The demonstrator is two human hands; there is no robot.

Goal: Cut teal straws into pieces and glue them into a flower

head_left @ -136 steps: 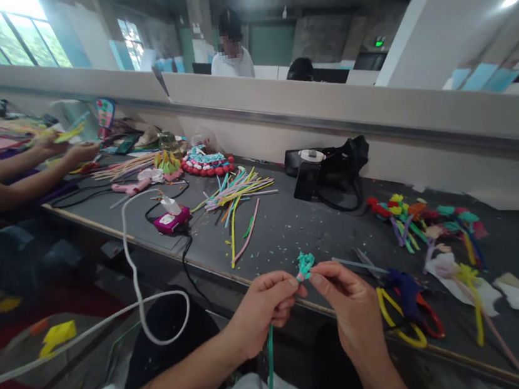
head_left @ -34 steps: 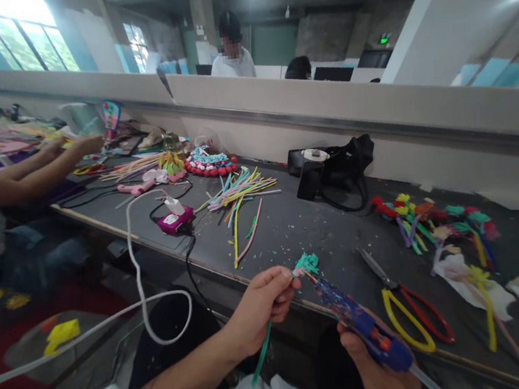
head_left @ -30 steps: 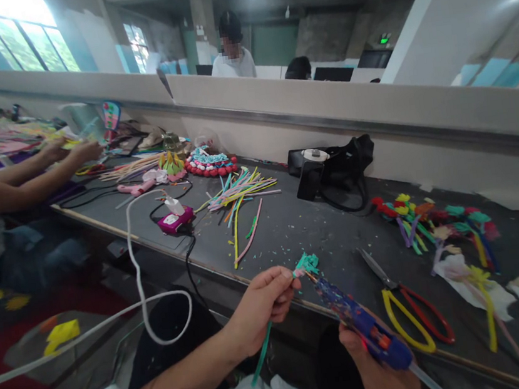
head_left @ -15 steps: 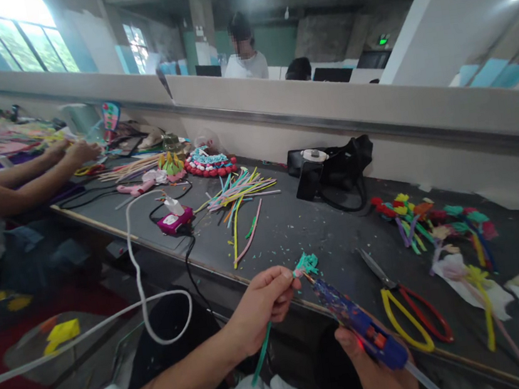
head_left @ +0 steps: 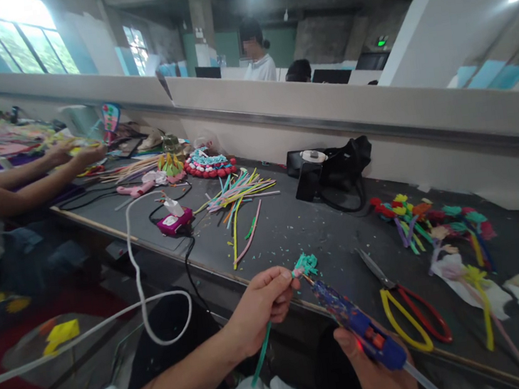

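frilled teal flower head [head_left: 306, 264] with pink band [head_left: 298, 272], thin green stem [head_left: 262, 357]: lower centre | probably light, soft, crushable; hold below band | left hand [head_left: 269, 300]: fingers pinching there | right hand [head_left: 380, 376]: gripping blue plastic glue gun [head_left: 350, 317], fingers mostly hidden

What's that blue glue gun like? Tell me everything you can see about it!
The blue glue gun looks plastic, with smudged, colour-speckled sides, an orange-red part and a small red glow near the thumb. A pale, see-through stick pokes out the back. It slants up and leftward in the right hand. Its metal-looking tip is at the pink band below a green tuft; whether they touch, I can't tell.
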